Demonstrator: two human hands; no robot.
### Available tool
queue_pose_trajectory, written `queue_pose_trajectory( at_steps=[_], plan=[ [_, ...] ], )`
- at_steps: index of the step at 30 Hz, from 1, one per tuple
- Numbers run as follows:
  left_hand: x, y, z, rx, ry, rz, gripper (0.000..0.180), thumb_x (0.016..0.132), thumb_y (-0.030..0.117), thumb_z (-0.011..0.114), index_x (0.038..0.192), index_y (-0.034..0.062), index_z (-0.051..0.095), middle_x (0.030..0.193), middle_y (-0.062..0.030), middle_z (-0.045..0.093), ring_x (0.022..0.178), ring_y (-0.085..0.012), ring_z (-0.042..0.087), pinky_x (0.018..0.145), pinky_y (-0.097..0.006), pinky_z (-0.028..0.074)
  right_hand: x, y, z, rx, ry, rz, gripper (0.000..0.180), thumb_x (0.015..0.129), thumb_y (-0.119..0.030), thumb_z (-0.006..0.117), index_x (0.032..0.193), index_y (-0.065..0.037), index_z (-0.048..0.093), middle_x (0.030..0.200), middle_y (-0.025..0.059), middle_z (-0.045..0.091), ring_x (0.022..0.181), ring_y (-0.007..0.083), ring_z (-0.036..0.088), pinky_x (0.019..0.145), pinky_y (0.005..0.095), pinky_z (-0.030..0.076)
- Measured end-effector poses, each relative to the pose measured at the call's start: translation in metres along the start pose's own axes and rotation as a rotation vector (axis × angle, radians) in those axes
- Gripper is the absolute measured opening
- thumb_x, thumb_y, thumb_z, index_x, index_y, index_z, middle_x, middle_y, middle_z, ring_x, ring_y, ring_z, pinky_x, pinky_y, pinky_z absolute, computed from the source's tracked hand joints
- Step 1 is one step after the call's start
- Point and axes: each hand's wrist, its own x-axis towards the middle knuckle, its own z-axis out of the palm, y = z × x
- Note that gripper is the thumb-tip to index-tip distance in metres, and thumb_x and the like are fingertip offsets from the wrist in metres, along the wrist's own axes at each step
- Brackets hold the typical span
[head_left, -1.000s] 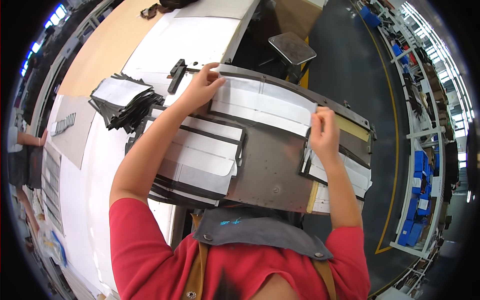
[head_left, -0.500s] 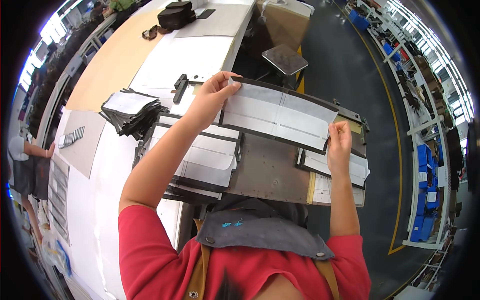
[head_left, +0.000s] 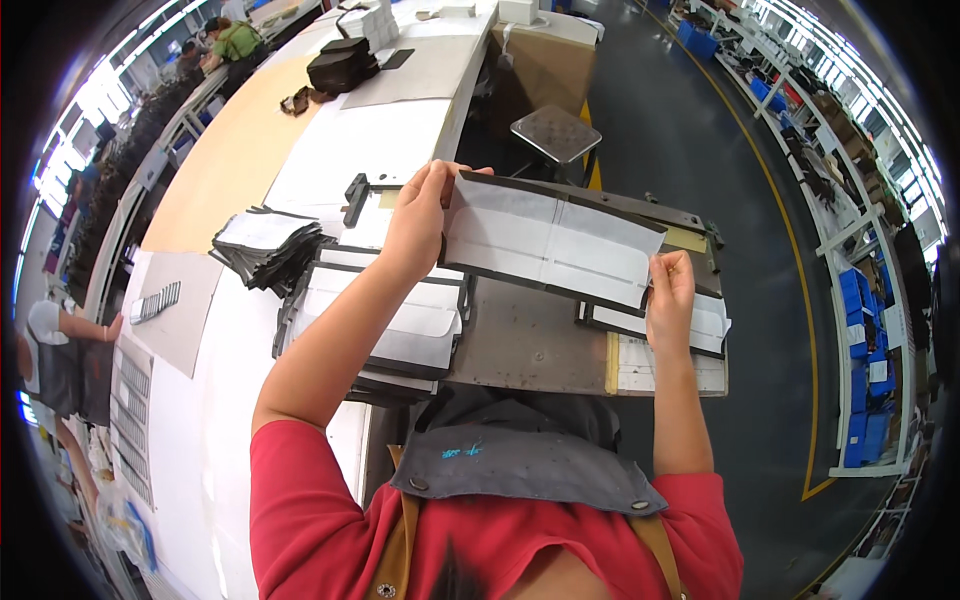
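A long white panel with black edges [head_left: 560, 245] is held up lengthwise between my two hands, above a grey metal work plate [head_left: 530, 335]. My left hand [head_left: 418, 220] is closed on the panel's left end. At the panel's right end, my right hand [head_left: 671, 295] pinches the lower corner between thumb and fingers. Just left of the plate lies a stack of similar black-edged white panels [head_left: 400, 325]. More such pieces [head_left: 705, 320] rest under my right hand, partly hidden by it.
Farther left sits a fanned pile of dark-edged pieces [head_left: 268, 238] on the white table [head_left: 225, 440]. A black bag [head_left: 342, 66] stands toward the back. Beyond the plate is a square stool [head_left: 556, 134]. Shelving with blue bins [head_left: 868, 395] lines the right side; another person's arm [head_left: 88, 327] reaches in at left.
My left hand has shifted from pinching the panel's upper left corner to closing round its left end. The panel still hangs between both hands, and the whole view has shifted slightly.
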Motion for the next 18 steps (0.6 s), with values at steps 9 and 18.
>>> queue_pose_trajectory(
  at_steps=[9, 18],
  plan=[
    [0.008, -0.02, 0.006, 0.171, -0.027, 0.127, 0.01, 0.092, 0.017, 0.058, 0.091, 0.0075, 0.055, 0.068, 0.0099, 0.046, 0.054, 0.0016, 0.031, 0.047, -0.017, 0.022, -0.004, -0.005, -0.009, -0.162, 0.038, -0.09, 0.013, 0.093, -0.011, 0.053, 0.085, -0.007, 0.044, 0.075, -0.0029, 0.043, 0.067, 0.0044, 0.037, 0.062, 0.0194, 0.034],
    [-0.035, 0.007, 0.068, 0.561, -0.306, 0.537, 0.003, 0.086, 0.003, 0.062, 0.089, 0.0016, 0.061, 0.082, -0.0037, 0.063, 0.075, -0.0092, 0.056, 0.075, -0.025, 0.044, 0.006, -0.078, 0.058, -0.65, -0.22, -0.753, 0.019, 0.082, -0.008, 0.063, 0.101, -0.006, 0.059, 0.091, 0.0064, 0.062, 0.09, 0.0261, 0.056, 0.092, 0.0377, 0.039]
  ],
)
